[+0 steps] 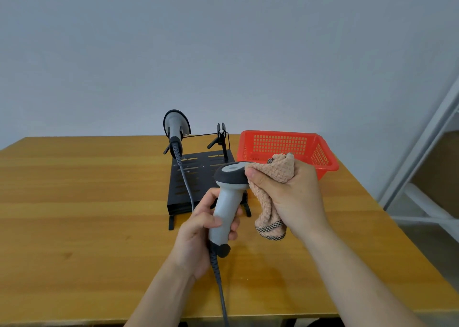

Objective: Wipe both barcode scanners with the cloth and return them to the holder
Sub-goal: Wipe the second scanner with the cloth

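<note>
Handheld barcode scanner (pixel 227 200) held above the desk's near-middle, long axis near upright, head up and tipped slightly right, cable trailing toward the near edge. Left hand (pixel 198 229) wrapped closed round its grip. Right hand (pixel 285 192) closed on the pink cloth (pixel 270 177), cloth touching the right side of the scanner head. Second scanner (pixel 175 130) sits in the left cradle of the black holder (pixel 196 177), behind the hands toward the far edge; right cradle (pixel 221 135) vacant. Judgement: return path runs away from the person and slightly right, left hand carrying. Red basket (pixel 285 145) at far right corner of desk (pixel 74 202).
</note>
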